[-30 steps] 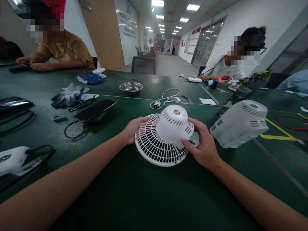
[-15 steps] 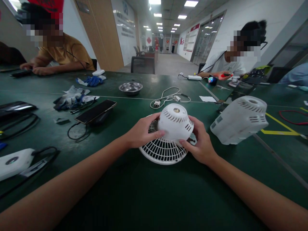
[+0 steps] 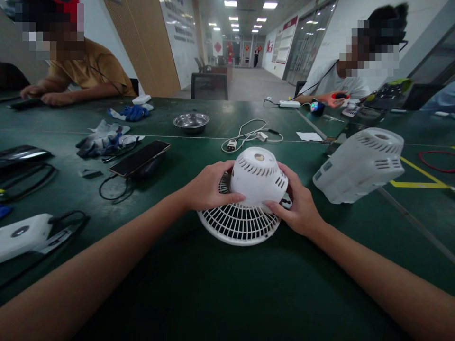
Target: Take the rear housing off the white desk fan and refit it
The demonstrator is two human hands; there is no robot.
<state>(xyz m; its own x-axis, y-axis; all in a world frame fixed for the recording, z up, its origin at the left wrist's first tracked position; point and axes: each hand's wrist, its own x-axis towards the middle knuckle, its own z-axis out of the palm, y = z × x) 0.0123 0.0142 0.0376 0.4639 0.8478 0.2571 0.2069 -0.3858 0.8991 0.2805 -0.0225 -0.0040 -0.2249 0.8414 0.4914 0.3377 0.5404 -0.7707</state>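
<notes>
A white slotted housing (image 3: 256,177) sits over a round white fan grille (image 3: 236,227) on the dark green table (image 3: 213,293). My left hand (image 3: 213,188) grips the housing from its left side, thumb along the lower front. On the right side my right hand (image 3: 296,201) is wrapped round the same housing, its thumb at the lower front edge. A small dark part (image 3: 286,202) shows beside the right fingers. Where housing and grille meet is partly hidden by my hands.
To the right stands a large white plastic casing (image 3: 359,166). Beyond the grille lie a coiled cable (image 3: 249,137) and a metal bowl (image 3: 191,121). A phone (image 3: 140,157) and gloves (image 3: 101,138) are on the left. Two people sit across the table.
The view has tilted down slightly, so the background sits higher. Both hands keep their hold on the housing, and the grille appears slightly larger and further left.
</notes>
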